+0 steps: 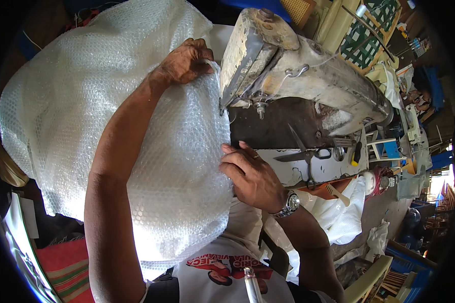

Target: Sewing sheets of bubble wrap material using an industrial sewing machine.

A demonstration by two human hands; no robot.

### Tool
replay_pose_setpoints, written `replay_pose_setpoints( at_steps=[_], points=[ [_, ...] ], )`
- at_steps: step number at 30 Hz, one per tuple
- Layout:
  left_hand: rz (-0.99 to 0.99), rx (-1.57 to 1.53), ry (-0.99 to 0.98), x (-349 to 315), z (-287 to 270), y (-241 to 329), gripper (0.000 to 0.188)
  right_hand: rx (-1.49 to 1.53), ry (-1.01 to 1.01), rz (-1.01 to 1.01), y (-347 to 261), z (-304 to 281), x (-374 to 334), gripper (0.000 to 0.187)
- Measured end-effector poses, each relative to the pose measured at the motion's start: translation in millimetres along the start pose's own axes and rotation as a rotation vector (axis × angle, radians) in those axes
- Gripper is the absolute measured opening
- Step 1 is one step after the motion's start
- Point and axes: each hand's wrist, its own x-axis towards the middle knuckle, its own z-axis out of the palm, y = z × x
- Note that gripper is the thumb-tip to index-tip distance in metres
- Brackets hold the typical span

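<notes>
A large sheet of bubble wrap point(111, 101) spreads over the left side, its right edge running under the head of a worn, paint-chipped sewing machine point(313, 65). Beyond the needle area, my left hand point(187, 60) is closed on the far part of that edge, pulling up a small fold. Nearer to me, my right hand point(250, 177), with a metal wristwatch point(289, 203) at the wrist, pinches the same edge between bent fingers and thumb. The thumb is mostly hidden. The edge between my hands lies close along the machine's needle side.
Open scissors point(308, 155) lie on the machine table right of my right hand, near a yellow-and-black-handled tool point(356, 154). White sheeting point(346, 212) hangs below. A lit cigarette point(253, 285) shows at the bottom. Furniture frames with green webbing point(371, 33) stand at the far right.
</notes>
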Motion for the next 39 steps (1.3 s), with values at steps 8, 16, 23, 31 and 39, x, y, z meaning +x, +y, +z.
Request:
replay_pose_setpoints(
  at_steps=[8,16,23,31,39],
  points=[
    [0.025,-0.1,-0.01,16,-9,-32,0.023,-0.059,-0.02,-0.03,18,0,22,0.025],
    [-0.054,-0.101,-0.05,23,-7,-51,0.029,-0.026,0.049,0.037,19,-1,31,0.036],
    [-0.028,0.222,0.018,25,-9,-38,0.034,-0.014,0.122,0.108,18,-4,28,0.03],
    [-0.108,0.357,0.187,-41,-82,91,0.045,-0.242,0.361,0.111,-1,-2,2,0.043],
    [-1.472,-0.464,-0.146,-373,-172,276,0.031,0.885,-0.23,0.626,-85,36,-133,0.037]
  ],
)
